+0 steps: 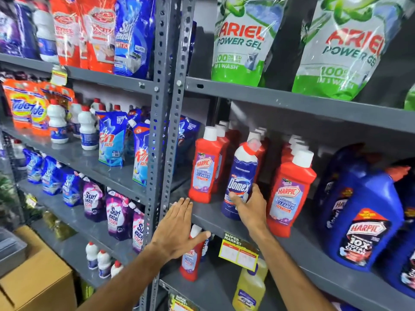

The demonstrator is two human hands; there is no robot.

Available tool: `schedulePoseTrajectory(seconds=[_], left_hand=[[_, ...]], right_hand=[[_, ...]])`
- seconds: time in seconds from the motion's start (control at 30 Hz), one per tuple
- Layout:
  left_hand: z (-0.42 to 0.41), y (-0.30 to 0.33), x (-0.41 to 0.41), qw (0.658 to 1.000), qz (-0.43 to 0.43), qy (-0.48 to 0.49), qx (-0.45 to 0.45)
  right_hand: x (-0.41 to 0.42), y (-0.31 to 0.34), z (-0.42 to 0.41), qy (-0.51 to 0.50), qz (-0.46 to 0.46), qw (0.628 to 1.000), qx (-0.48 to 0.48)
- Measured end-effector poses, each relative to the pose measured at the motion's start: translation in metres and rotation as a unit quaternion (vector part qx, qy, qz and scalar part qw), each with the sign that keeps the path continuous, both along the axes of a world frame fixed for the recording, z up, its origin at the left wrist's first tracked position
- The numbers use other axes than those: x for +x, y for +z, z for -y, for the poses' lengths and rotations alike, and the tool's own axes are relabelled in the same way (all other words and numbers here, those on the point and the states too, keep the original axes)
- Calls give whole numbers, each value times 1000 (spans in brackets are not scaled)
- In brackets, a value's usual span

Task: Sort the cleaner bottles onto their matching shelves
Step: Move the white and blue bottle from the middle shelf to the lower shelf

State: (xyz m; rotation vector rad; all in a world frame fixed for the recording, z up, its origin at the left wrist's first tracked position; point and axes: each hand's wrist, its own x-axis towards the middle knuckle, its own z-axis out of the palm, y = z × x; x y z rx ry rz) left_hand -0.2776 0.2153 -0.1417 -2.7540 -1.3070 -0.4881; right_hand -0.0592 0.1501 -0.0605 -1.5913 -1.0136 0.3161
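A dark blue Domex bottle [242, 176] with a red and white angled neck stands on the grey middle shelf [215, 221], between rows of red Harpic bathroom cleaner bottles [205, 169]. My right hand [249, 203] is wrapped around the Domex bottle's lower half. My left hand [179, 225] lies flat and open against the shelf's front edge, fingers apart, holding nothing. Behind that hand, on the shelf below, stands another red Harpic bottle [193, 259]. More red Harpic bottles [289, 191] stand to the right of the Domex.
Big blue Harpic jugs [361, 216] fill the shelf's right end. Ariel Power Gel pouches [244, 39] sit above. Yellow cleaner bottles [249, 288] stand below. The left rack holds Tide, Rin and Surf Excel pouches [114, 214]. A cardboard box [38, 281] sits bottom left.
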Motion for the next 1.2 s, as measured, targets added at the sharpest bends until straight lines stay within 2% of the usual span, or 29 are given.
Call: schedulePoseTrajectory(seconds=[0.17,0.43,0.67,0.93,1.2], left_hand=[[3,0,-6,1000,-14,-11,0],[38,-18,-47,999,28,-11,29],[70,-49,-78,999,21,27,-29],[82,-127,-77,997,21,22,-72],[63,-211,-40,991,-7,8,-133]], right_hand=[[-12,1,12,8,-6,1000,17],[-62,2,51,60,26,996,54],[-102,-24,77,126,26,991,47],[-112,-106,91,157,22,987,-21],[-75,-219,81,74,-37,993,-85]])
